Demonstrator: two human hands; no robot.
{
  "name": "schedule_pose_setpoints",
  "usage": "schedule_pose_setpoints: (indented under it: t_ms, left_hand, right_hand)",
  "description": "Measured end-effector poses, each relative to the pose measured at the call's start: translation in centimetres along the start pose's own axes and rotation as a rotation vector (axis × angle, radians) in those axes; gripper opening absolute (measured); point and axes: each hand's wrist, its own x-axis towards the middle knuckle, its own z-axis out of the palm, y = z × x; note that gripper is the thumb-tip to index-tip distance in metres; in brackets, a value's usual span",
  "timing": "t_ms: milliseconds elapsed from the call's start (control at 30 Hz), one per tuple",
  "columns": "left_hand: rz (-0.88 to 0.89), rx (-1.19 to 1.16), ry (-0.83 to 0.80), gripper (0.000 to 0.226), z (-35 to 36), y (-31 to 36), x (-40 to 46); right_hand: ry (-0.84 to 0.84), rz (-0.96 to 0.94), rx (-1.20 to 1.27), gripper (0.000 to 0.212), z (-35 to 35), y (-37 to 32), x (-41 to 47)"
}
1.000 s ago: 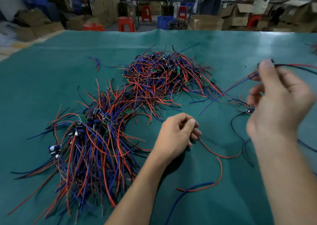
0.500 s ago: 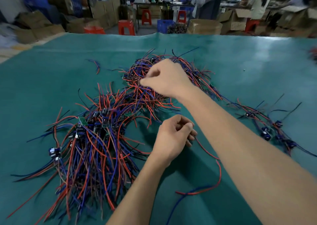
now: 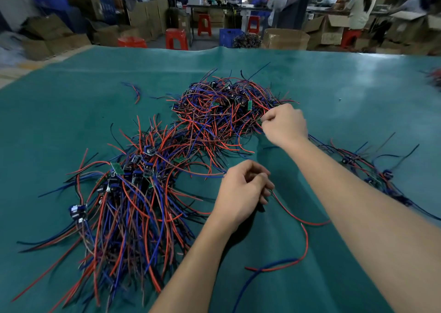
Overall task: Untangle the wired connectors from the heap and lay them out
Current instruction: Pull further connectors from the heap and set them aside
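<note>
While the heap of wired connectors point(image 3: 222, 112) lies mid-desk point(image 3: 71, 98), right hand point(image 3: 284, 124) fingers pinch wires at its edge; left hand point(image 3: 241, 193) fingers curl round a red wire point(image 3: 298, 219).

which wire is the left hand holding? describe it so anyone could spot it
On the green table mat, look right of the near wire heap, at the left hand. A lone red wire leaves its fingers, curving toward the viewer. Unlike the heaps, it lies separate on bare mat.
</note>
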Motion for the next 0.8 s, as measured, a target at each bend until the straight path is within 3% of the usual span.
schedule_pose_setpoints:
  t_ms: [133, 300, 433, 533, 800]
  left_hand:
    - [-0.007, -0.013, 0.01, 0.014, 0.0, 0.0, 0.0]
    - [0.009, -0.03, 0.033, 0.011, 0.0, -0.1, 0.0]
    - [0.017, -0.072, 0.052, 0.021, 0.1, 0.1, 0.2]
    - [0.051, -0.032, 0.036, 0.029, 0.1, -0.1, 0.2]
    - [0.117, 0.093, 0.065, 0.033, -0.3, -0.3, 0.2]
  right_hand:
    - [0.074, 0.022, 0.163, 0.024, -1.6, 0.9, 0.0]
    - [-0.008, 0.058, 0.501, 0.019, -3.8, 1.8, -3.3]
    - [-0.12, 0.064, 0.69, 0.018, -4.5, 2.7, -7.4]
    - [-0.175, 0.058, 0.713, 0.007, -3.5, 3.4, -10.5]
    - [-0.441, 0.0, 0.66, 0.013, -2.7, 4.5, -11.7]
